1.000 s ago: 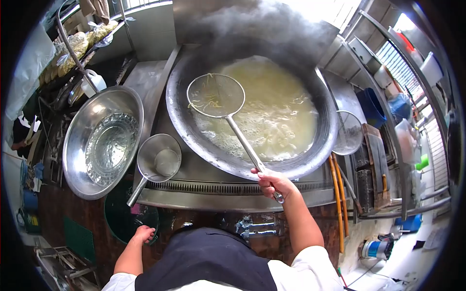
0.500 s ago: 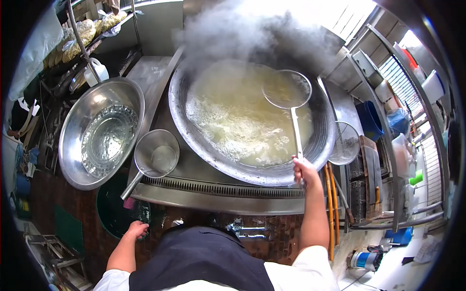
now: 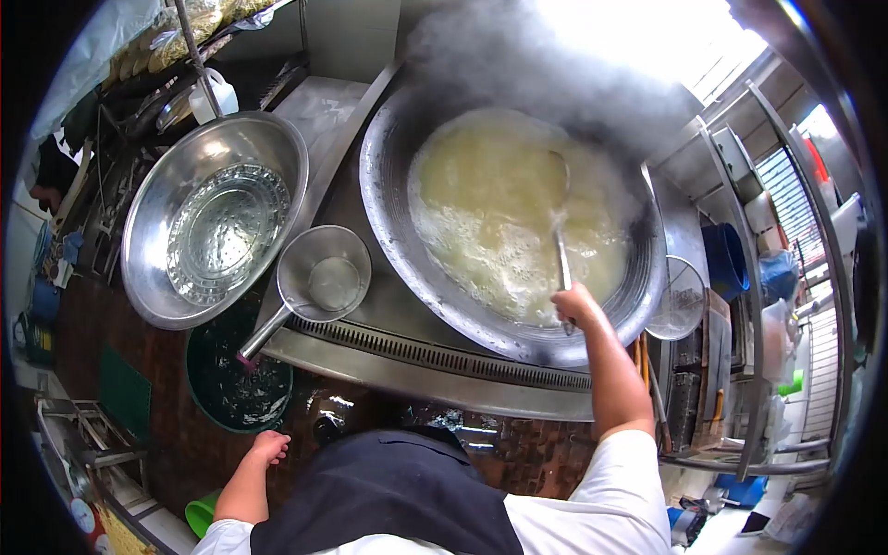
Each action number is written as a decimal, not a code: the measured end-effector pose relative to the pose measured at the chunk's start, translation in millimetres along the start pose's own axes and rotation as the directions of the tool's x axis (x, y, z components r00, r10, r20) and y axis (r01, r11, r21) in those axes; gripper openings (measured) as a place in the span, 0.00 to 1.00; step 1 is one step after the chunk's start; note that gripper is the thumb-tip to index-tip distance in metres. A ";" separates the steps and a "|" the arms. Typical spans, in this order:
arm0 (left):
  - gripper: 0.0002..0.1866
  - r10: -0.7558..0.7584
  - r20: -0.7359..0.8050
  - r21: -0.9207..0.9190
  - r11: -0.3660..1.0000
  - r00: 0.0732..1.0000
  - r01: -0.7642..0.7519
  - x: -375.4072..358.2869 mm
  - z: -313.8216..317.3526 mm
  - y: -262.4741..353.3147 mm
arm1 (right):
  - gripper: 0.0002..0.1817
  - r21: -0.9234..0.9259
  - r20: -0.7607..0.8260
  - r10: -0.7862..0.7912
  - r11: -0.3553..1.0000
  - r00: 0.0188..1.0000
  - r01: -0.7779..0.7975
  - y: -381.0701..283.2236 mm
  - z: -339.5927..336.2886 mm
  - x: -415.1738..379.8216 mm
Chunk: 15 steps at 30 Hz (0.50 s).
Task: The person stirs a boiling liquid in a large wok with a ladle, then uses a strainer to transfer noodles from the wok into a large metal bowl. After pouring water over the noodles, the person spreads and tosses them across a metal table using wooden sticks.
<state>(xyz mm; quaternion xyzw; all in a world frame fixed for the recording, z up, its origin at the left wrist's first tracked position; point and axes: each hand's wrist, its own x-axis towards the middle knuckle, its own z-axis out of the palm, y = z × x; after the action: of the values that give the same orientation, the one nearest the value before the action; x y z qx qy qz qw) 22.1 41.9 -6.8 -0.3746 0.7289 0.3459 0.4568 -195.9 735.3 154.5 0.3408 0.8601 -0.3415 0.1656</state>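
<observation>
While the right hand [image 3: 575, 305] is wrapped round the strainer [image 3: 561, 242], its long handle [image 3: 564, 268] runs forward into cloudy liquid [image 3: 481, 176] in the pot [image 3: 381, 199], the left hand [image 3: 271, 448] well apart, curled, closure unclear, nothing showing.

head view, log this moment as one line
right hand: grips skimmer | skimmer: partly under liquid in wok | left hand: low, away from wok

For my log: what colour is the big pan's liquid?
The liquid is cloudy yellowish; see the head view.
</observation>
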 end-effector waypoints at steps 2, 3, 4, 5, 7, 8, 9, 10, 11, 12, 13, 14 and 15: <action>0.15 0.021 0.008 -0.008 1.000 1.000 -0.021 -0.8 0.3 0.8 | 0.08 -0.007 0.119 0.021 1.000 0.993 -0.021 -35.1 16.4 -10.6; 0.15 0.023 0.008 -0.011 1.000 1.000 -0.023 -0.3 -0.7 -0.2 | 0.10 0.034 0.138 -0.020 0.999 0.990 0.016 -35.7 29.8 -3.3; 0.15 0.032 0.016 -0.015 0.999 0.999 -0.032 1.5 -1.7 -0.9 | 0.13 0.076 0.156 -0.063 0.996 0.986 0.051 -42.1 41.8 -3.6; 0.15 0.041 0.022 -0.018 0.999 0.999 -0.041 2.7 -2.8 -1.6 | 0.12 0.227 0.193 -0.107 0.972 0.975 0.062 -44.5 52.9 -7.0; 0.15 0.041 0.018 -0.013 0.999 0.999 -0.041 3.9 -6.2 -4.6 | 0.08 0.456 0.382 -0.139 0.888 0.914 -0.056 -65.9 51.3 -43.6; 0.15 0.040 0.014 -0.004 0.999 0.999 -0.040 3.7 -9.9 -4.3 | 0.08 0.522 0.439 -0.144 0.844 0.887 -0.122 -69.6 50.5 -54.9; 0.15 0.048 0.007 0.007 0.999 0.999 -0.048 1.3 -13.8 -2.8 | 0.09 0.627 0.528 -0.188 0.744 0.828 -0.231 -65.1 52.3 -58.0; 0.15 0.038 -0.008 0.022 0.999 0.999 -0.037 -1.5 -17.6 -1.3 | 0.11 0.701 0.599 -0.251 0.624 0.761 -0.346 -59.0 54.6 -62.2; 0.14 0.027 -0.023 0.038 0.999 0.999 -0.026 -3.6 -21.9 1.5 | 0.15 0.743 0.625 -0.332 0.532 0.707 -0.406 -52.1 59.4 -67.2; 0.14 0.033 -0.031 0.053 0.998 0.999 -0.032 -4.1 -26.6 4.7 | 0.17 0.760 0.627 -0.350 0.472 0.696 -0.447 -53.8 59.5 -83.6; 0.14 0.028 -0.035 0.052 0.998 0.999 -0.026 -3.7 -31.6 6.7 | 0.18 0.768 0.633 -0.398 0.433 0.664 -0.473 -49.4 61.6 -91.9; 0.14 0.021 -0.036 0.053 0.998 0.999 -0.019 -2.8 -36.7 9.1 | 0.19 0.772 0.635 -0.443 0.394 0.633 -0.499 -43.8 63.3 -99.4; 0.14 0.023 -0.039 0.072 0.997 0.999 -0.020 -1.5 -41.1 12.8 | 0.21 0.773 0.634 -0.452 0.368 0.627 -0.517 -39.4 62.3 -109.3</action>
<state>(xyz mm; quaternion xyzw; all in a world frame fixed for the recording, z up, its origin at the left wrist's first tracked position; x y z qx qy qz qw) -5.2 13.6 10.8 -0.3570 0.7536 0.3171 0.4517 -142.4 618.9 185.4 0.2061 0.3360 -0.8673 0.3041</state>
